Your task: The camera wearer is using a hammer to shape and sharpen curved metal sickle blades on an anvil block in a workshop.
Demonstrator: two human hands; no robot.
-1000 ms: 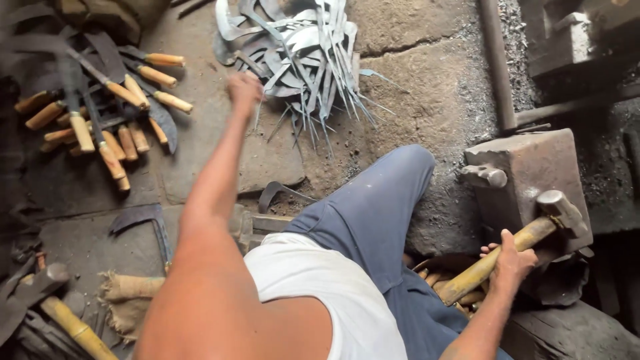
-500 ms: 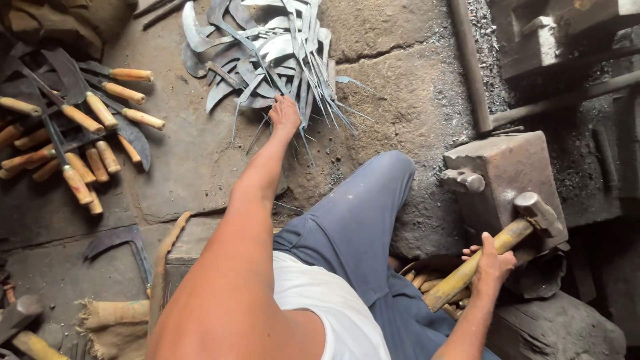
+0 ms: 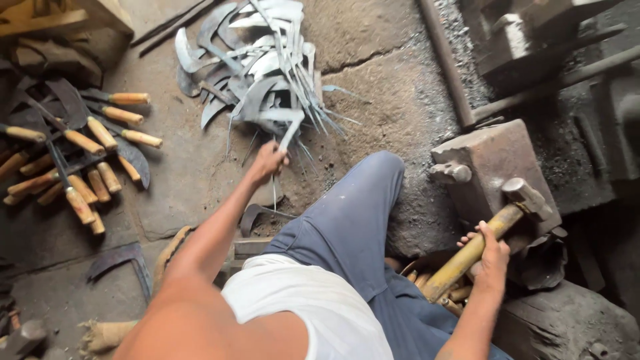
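1. Since the earlier picture, left hand (image 3: 267, 162) has drawn back from the pile of blades (image 3: 267, 73) toward the body, now closed around one curved blade (image 3: 288, 133) by its thin tang.
2. Right hand (image 3: 490, 257) is wrapped firmly around the yellow wooden handle of the hammer (image 3: 507, 213), whose head rests on the anvil (image 3: 490, 163).
3. I judge this is the fetching step; next, the blade must be carried over the knee onto the anvil.
4. Blades are grey, thin, sickle-shaped steel; finished ones with pale wooden handles (image 3: 87, 160) lie on the rough floor (image 3: 187, 173).
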